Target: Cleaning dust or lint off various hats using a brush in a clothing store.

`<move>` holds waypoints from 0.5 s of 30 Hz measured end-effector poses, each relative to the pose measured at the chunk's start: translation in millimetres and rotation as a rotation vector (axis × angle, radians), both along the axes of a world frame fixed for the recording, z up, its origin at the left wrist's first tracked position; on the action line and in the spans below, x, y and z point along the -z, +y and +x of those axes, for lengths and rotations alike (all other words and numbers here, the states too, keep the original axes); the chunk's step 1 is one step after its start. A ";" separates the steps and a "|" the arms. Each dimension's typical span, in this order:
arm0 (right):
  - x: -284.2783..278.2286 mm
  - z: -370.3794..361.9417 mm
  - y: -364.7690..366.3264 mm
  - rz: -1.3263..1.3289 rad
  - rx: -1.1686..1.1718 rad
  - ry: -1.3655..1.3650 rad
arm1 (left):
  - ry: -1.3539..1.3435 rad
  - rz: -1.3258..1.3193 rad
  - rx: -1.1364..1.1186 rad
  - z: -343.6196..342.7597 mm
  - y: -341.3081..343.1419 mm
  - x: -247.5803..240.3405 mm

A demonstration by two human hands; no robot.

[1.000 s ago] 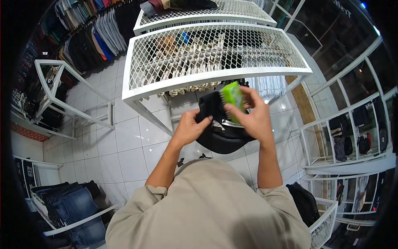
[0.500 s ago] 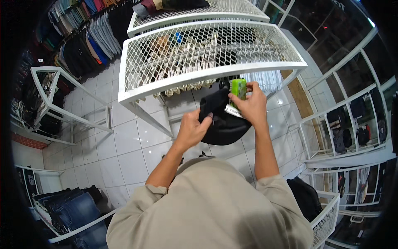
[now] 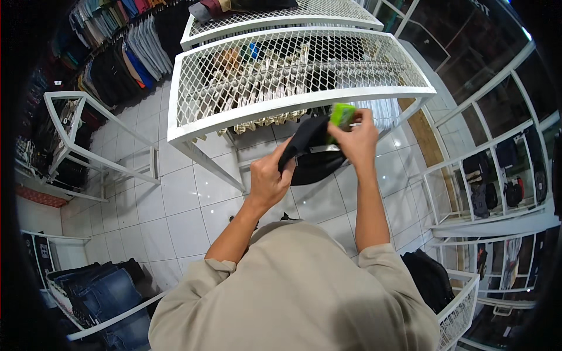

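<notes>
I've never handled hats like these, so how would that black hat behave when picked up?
The black hat probably flexes, since its fabric looks soft and curved. It seems light: the left hand grips it by one edge.

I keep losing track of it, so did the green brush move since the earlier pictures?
Yes, the green brush moved a little: closer to the white rack's front edge, and slightly to the right.
</notes>
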State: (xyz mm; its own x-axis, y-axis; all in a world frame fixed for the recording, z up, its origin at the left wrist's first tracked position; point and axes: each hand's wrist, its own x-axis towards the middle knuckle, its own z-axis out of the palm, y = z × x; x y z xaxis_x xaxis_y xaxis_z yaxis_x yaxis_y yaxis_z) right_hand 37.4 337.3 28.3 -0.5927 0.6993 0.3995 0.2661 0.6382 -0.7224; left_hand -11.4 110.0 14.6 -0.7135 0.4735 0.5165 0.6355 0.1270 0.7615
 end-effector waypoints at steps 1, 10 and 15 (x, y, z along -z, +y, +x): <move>1.6 0.2 12.0 0.067 0.106 -0.013 | 0.037 -0.003 -0.008 -1.7 1.2 0.8; -44.8 48.8 0.4 -0.696 -0.540 0.379 | -0.037 0.185 -0.209 -4.5 7.9 5.9; -46.2 44.1 -14.8 -0.358 -0.576 0.265 | 0.462 0.374 -0.158 -9.6 18.6 23.4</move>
State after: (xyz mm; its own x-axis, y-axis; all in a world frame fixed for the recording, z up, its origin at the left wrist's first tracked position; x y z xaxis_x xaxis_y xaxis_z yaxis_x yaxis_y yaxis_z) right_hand 81.5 322.5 74.4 -0.8213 0.4200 0.3860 -0.2542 0.3364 -0.9068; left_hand -21.1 128.6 -8.8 -0.4226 0.1072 0.8999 0.9060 0.0238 0.4226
